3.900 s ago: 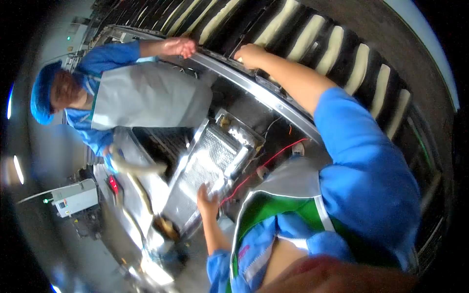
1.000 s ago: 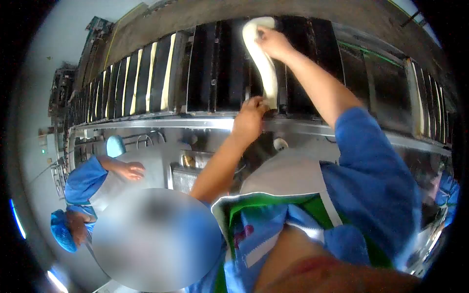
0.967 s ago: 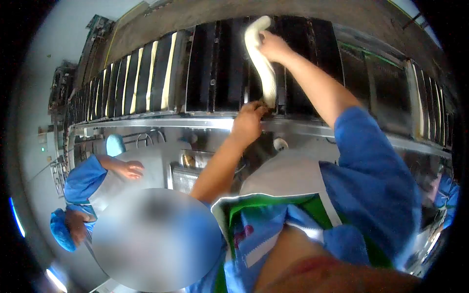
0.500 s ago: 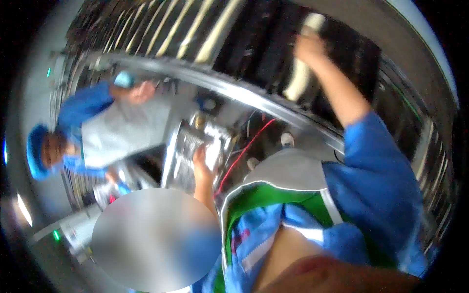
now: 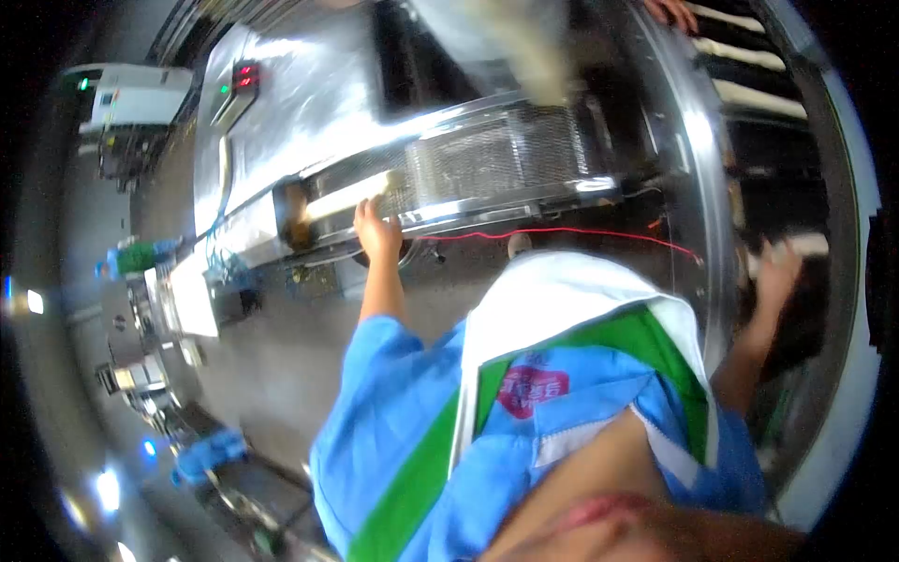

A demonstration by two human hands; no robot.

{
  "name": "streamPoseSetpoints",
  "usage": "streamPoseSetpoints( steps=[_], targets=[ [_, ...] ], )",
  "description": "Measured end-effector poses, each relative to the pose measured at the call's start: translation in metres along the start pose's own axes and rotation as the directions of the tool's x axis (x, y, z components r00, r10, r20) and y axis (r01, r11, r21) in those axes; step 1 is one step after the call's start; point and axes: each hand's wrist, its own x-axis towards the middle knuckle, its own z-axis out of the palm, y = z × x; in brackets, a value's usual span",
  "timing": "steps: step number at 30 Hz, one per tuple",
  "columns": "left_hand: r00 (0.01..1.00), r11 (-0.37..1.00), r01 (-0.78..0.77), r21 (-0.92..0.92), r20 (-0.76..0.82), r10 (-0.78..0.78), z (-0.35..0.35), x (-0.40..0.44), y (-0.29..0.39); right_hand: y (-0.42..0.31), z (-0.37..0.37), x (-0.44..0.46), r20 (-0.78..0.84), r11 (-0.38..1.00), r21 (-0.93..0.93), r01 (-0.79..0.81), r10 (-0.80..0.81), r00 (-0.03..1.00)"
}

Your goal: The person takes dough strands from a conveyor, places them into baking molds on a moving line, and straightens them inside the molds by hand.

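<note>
Got the left hand (image 5: 379, 232) loosely open right by a dough strip (image 5: 345, 199) on the mesh conveyor (image 5: 468, 161). Got the right hand (image 5: 775, 276) blurred over another dough strip (image 5: 809, 245), can't tell if gripping. Farther off, near a co-worker's hand (image 5: 670, 13), more pale strips (image 5: 760, 97).

Harsh glare whitens the steel surface (image 5: 304, 98), rail (image 5: 699, 131) and apron (image 5: 576, 286), while the floor (image 5: 290, 375) lies dim. Lamps (image 5: 109, 489) flare at lower left. Blur softens the right hand (image 5: 776, 270); fisheye distortion bends the edges into black corners.
</note>
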Motion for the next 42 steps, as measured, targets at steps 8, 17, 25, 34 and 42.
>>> streamPoseSetpoints(
  steps=[8, 17, 25, 34, 42],
  targets=[
    [0.994, 0.996, -0.089, 0.021, -0.064, 0.090, -0.004, 0.039, -0.046, -0.134, 0.012, -0.031, 0.248, 0.993, 0.027, 0.118, -0.121, 0.961],
    [0.992, 0.966, -0.088, 0.243, 0.108, 0.064, -0.011, 0.085, -0.116, -0.239, 0.030, -0.087, 0.420, 0.863, 0.329, 0.385, -0.498, 0.758],
    [0.969, 0.939, -0.246, 0.238, 0.051, 0.241, -0.011, 0.099, -0.164, -0.385, 0.055, -0.108, 0.435, 0.597, 0.537, 0.596, -0.801, 0.411],
    [0.975, 0.995, 0.011, 0.102, 0.219, -0.034, -0.015, 0.073, -0.104, -0.509, 0.118, -0.140, 0.487, 0.558, 0.512, 0.653, -0.815, 0.315],
    [0.937, 0.956, -0.108, -0.272, 0.292, 0.189, -0.044, 0.077, -0.058, -0.457, 0.103, -0.118, 0.474, 0.639, 0.487, 0.596, -0.766, 0.433]
  ],
)
